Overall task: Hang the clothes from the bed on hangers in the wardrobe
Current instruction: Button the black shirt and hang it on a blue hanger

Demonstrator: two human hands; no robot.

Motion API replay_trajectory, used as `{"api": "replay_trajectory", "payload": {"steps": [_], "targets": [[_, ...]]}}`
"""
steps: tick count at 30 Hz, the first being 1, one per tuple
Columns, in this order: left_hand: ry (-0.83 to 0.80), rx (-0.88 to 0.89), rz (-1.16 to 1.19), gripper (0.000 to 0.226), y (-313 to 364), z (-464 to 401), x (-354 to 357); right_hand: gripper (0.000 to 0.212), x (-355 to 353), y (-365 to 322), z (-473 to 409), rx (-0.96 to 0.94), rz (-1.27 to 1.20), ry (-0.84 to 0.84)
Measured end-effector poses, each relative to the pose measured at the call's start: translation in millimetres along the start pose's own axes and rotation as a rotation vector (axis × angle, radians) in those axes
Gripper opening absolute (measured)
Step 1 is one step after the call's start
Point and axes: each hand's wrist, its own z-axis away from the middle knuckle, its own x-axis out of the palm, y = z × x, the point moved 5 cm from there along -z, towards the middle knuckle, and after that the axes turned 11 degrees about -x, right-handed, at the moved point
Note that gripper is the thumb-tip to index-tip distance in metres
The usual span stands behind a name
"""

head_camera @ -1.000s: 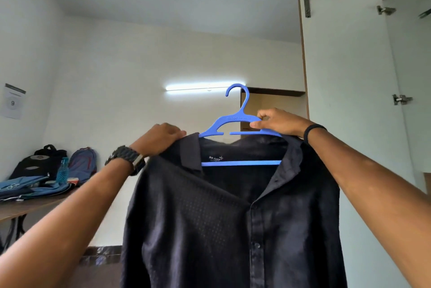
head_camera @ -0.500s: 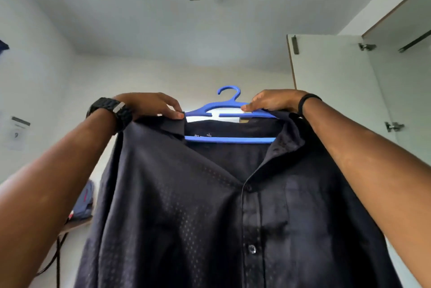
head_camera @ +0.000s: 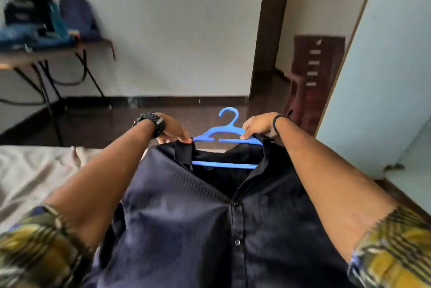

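A dark navy button-up shirt (head_camera: pixel 210 213) hangs on a blue plastic hanger (head_camera: pixel 227 128), held out in front of me over the bed's edge. My left hand (head_camera: pixel 173 130) pinches the shirt's left collar and shoulder at the hanger's left end. My right hand (head_camera: pixel 256 125) grips the hanger's right arm together with the shirt's right shoulder. The hanger's hook points up, free of any rail. The pale wardrobe door (head_camera: pixel 382 73) stands open at the right.
The bed with a beige sheet (head_camera: pixel 32 171) lies at lower left. A folding table (head_camera: pixel 53 52) with several bags (head_camera: pixel 46 19) stands against the far left wall. A dark red plastic chair (head_camera: pixel 312 73) sits past the doorway, beside the wardrobe door.
The view has swung down from the ceiling to the floor and bed. The shirt and hanger have come down from overhead height to lower in front of me, both hands keeping their hold.
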Motion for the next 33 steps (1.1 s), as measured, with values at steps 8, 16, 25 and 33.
{"api": "replay_trajectory", "payload": {"steps": [8,16,25,33], "targets": [[0.329,0.026,-0.069,0.043,0,-108,21,0.023,43,41,-86,0.068,0.319,0.237],[0.7,0.03,0.429,0.036,-1,-158,39,0.014,62,63,-102,-0.025,0.021,0.656],[0.598,0.121,0.412,0.024,0,-105,159,0.063,159,68,-20,0.314,-0.163,-0.24],[0.69,-0.019,0.918,0.005,4,-100,206,0.017,176,86,-38,0.143,-0.343,0.62]]}}
